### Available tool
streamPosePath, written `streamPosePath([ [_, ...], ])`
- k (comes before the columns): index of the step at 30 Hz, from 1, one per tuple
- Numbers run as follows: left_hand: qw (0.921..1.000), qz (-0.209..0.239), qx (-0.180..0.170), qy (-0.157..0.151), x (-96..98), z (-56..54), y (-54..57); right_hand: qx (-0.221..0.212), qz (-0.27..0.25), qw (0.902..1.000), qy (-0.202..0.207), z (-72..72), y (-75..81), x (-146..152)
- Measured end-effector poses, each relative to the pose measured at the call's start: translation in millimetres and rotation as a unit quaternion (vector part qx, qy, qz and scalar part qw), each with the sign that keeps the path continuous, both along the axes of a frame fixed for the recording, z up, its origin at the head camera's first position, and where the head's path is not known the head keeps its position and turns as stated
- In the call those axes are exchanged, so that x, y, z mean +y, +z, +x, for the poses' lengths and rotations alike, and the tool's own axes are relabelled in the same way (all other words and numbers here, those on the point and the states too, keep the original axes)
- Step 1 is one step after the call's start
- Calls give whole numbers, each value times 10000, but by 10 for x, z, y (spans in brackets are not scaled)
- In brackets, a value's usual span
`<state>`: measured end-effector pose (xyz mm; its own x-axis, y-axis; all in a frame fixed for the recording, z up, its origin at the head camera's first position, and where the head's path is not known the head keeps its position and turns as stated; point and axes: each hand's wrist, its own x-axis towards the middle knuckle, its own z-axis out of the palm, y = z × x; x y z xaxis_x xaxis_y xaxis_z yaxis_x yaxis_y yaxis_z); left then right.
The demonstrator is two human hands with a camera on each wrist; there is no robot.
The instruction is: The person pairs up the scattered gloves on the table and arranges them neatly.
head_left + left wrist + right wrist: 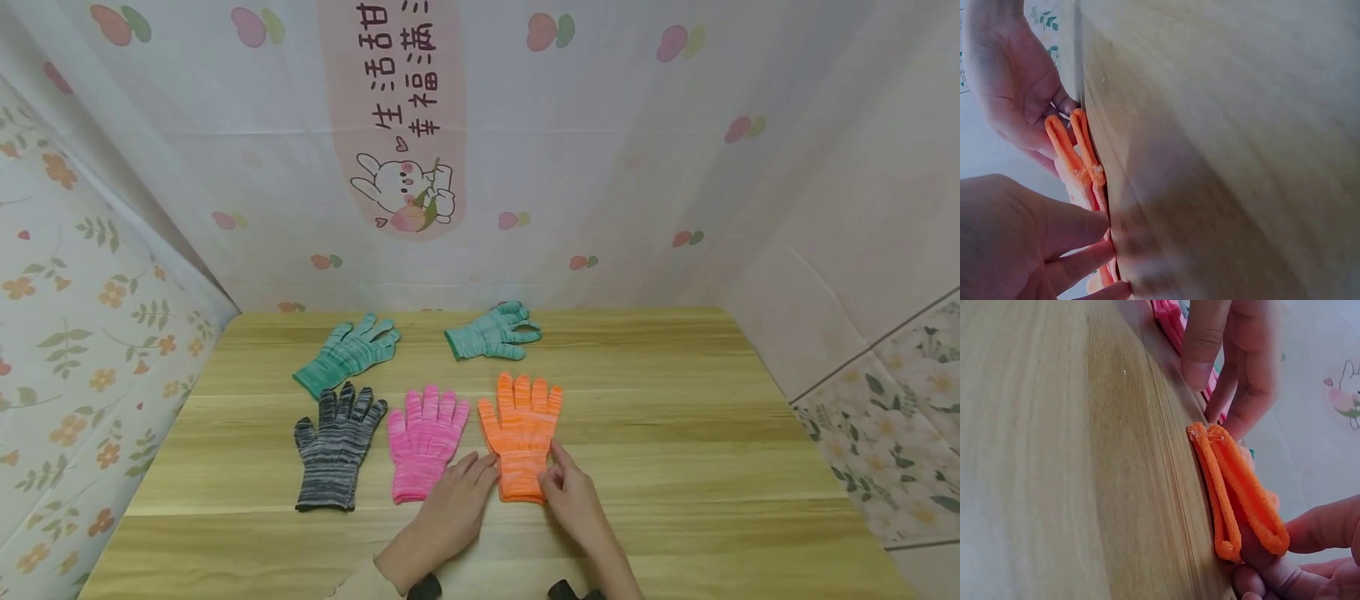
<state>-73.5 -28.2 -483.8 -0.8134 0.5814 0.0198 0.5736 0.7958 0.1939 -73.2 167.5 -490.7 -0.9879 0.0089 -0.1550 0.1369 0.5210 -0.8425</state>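
An orange knit glove lies on the table, fingers pointing away from me. In the right wrist view its cuff end shows two orange cuff layers, one above the other, parted on the right side. My right hand pinches the upper layer at that side, thumb on top and a finger in the gap. My left hand rests by the opposite side of the cuff, fingers extended, fingertips at the tabletop. A pink glove lies just left of it, partly behind my left hand. Further left is a dark grey striped glove.
Two green gloves lie further back, one at the left and one near the middle. The wooden table ends at a patterned curtain behind. Patterned cloth hangs at the left, and a light wall panel stands at the right.
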Motion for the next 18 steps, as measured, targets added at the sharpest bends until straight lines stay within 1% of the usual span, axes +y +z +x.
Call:
streamPosePath([
  [3,9999,-86,62,-61,-16,-1,-5,-23,-68,10000,26,7,3,8],
  [6,9998,-160,-32,-115,-34,-5,5,-68,-247,9997,29,5,0,27],
  [9,9992,-210,-239,-239,-75,-17,9,-203,-515,9984,-72,4,13,32],
  [12,9979,-315,-368,-432,-121,-35,-4,-484,-796,9953,-281,-4,53,13],
  [16,9963,-496,-372,-597,-143,-46,-9,-758,-1082,9899,-505,-8,101,-10],
  [18,9960,-514,-404,-602,-142,-47,-5,-730,-1116,9899,-472,4,109,-15],
])
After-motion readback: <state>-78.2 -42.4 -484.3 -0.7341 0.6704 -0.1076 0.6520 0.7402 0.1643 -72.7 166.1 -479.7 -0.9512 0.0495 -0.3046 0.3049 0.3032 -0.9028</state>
